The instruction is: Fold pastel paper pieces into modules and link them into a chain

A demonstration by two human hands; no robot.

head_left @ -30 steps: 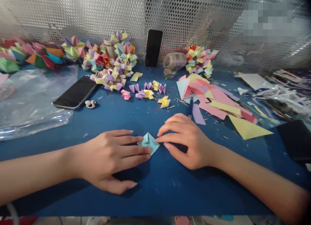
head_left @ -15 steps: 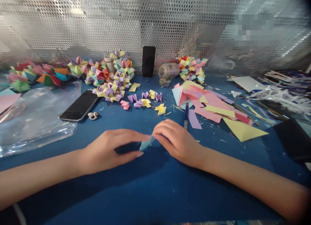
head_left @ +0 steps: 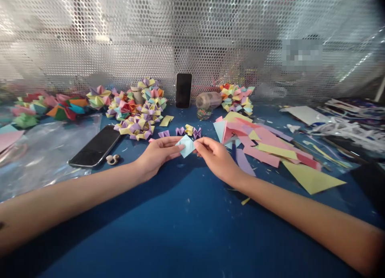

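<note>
A small folded light-blue paper piece (head_left: 186, 145) is held up above the blue table (head_left: 186, 222), pinched from both sides. My left hand (head_left: 158, 154) grips its left edge with thumb and fingers closed. My right hand (head_left: 214, 156) pinches its right corner. Just behind the hands lie small folded purple, yellow and pink paper units (head_left: 188, 130).
A dark phone (head_left: 94, 146) and a small ring-like object (head_left: 112, 159) lie at left beside a clear plastic bag (head_left: 39, 154). Piles of folded colourful paper (head_left: 138, 109) line the back. Another phone (head_left: 183, 90) leans on the perforated metal wall. Loose coloured sheets (head_left: 264, 144) lie at right.
Both hands have lifted the light-blue piece off the table, where they were pressing it flat, and moved it away from me toward the small folded units.
</note>
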